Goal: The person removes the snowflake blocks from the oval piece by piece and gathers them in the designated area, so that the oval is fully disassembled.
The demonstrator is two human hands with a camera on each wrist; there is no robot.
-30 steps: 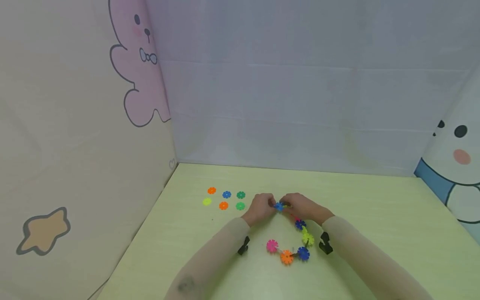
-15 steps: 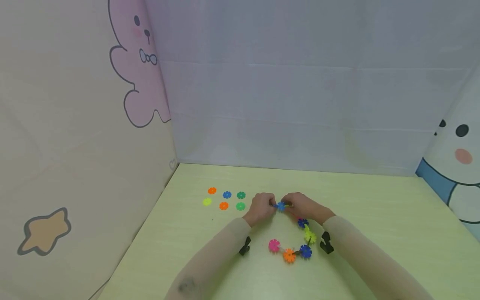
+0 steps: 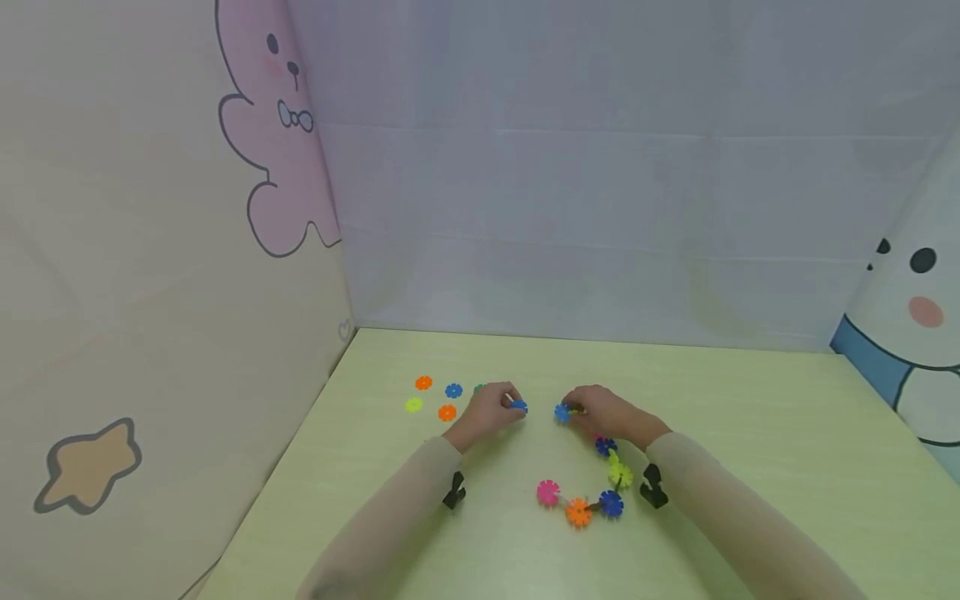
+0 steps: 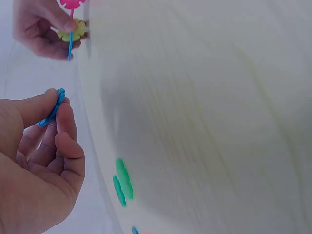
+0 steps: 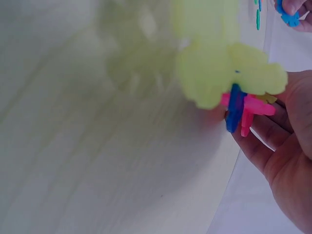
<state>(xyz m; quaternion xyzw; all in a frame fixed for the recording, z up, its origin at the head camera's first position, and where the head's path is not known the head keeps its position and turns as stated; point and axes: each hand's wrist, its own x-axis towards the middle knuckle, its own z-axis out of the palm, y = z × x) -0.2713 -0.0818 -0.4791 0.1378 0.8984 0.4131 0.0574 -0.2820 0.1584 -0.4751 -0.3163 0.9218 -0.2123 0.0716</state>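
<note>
While the left hand pinches a blue disc, the right hand grasps the chain by a yellow link. Clock positions apply to the head view, with 12 o'clock at the far edge of the counter. The blue disc is at 9 o'clock from the chain's sky-blue link and apart from it. From the right hand, the chain lies toward 6 o'clock through a navy link, a lime link and a second navy link. It then bends toward 9 o'clock to an orange link and toward 10 o'clock to a pink link, its other end. On the counter, a lime disc and an orange disc lie flat at 9 o'clock from the left hand, a second orange disc and a second blue disc at 10 o'clock. Two green discs lie near the left hand, which mostly hides them in the head view.
</note>
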